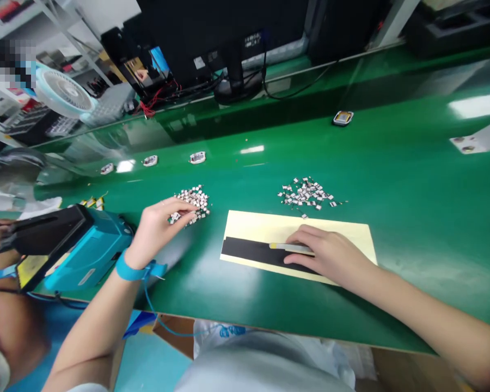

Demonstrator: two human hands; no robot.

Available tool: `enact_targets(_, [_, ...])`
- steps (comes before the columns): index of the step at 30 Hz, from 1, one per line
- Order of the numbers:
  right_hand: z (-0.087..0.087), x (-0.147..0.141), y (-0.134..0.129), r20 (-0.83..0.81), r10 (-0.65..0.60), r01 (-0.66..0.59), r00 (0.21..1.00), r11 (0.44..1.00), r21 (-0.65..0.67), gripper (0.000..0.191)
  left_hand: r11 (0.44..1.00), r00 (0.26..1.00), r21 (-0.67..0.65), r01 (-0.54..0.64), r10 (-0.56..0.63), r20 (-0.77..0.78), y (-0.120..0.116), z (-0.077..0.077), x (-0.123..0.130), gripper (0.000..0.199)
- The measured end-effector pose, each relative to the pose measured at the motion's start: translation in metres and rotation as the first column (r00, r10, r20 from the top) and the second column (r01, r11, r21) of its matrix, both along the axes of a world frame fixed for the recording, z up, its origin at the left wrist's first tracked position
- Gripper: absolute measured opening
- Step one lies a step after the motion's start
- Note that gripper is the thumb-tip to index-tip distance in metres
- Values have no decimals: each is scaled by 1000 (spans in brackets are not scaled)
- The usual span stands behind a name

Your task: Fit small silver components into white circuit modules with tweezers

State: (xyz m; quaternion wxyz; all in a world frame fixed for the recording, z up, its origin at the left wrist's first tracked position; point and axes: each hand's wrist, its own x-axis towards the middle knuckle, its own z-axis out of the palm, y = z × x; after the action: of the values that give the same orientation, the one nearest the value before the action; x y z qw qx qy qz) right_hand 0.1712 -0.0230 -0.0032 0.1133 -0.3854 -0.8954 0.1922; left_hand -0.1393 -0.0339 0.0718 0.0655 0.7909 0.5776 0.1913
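Observation:
My left hand (157,226), with a blue wrist strap (130,265), reaches into a pile of small white-and-silver parts (198,197). Its thumb and forefinger are pinched close together over the pile; anything between them is too small to make out. My right hand (326,250) is closed around a slim pale tool with a yellow end (283,246), whose exact kind does not show. That hand rests over a black strip (245,249) on a pale yellow sheet (265,220). Behind the sheet, a second group of small parts (308,191) lies scattered on the green tabletop.
Small white-rimmed cases (197,158) stand in a row at the back left, and another case (343,118) lies farther right. A teal-and-black machine (85,250) sits at left beside another person's arm (12,316). A monitor stand (234,81) and cables are behind.

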Motion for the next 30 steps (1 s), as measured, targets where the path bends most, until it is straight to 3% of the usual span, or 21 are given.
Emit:
enact_targets(5, [-1,1,-1,30,-12,10,999,997,70,33,979,979,9,-201,201,46,-41,35,-27,14])
enact_targets(7, [0,1,-3,69,-16,8,998,994,106,33,966,966,25,-259,258,29,-52,42,-33,15])
enact_targets(9, [3,1,-5,113,-10,-5,994,991,135,30,975,975,1,-221,221,21,-55,41,-29,14])
enact_targets(12, [10,-1,-7,183,21,-51,983,986,160,23,995,995,-81,60,-54,79,-42,26,1,12])
enact_targets(14, [14,-2,-6,228,43,-83,973,983,166,20,956,953,-130,264,-237,191,-23,13,34,16])
enact_targets(16, [18,-3,-5,262,54,-98,964,983,156,18,903,885,-189,386,-305,352,0,-1,70,17])
enact_targets(18, [20,-5,-4,285,68,-110,956,985,133,17,860,807,-263,437,-245,538,21,-15,103,16])
enact_targets(22, [23,-8,-10,358,101,-169,928,972,165,21,808,571,-357,468,32,820,45,-42,139,14])
enact_targets(25, [25,-12,-18,399,91,-192,913,956,221,24,800,462,-399,447,175,869,49,-55,142,14])
enact_targets(30, [26,-15,-23,384,116,-202,916,961,190,19,783,384,-429,450,264,885,47,-63,138,17])
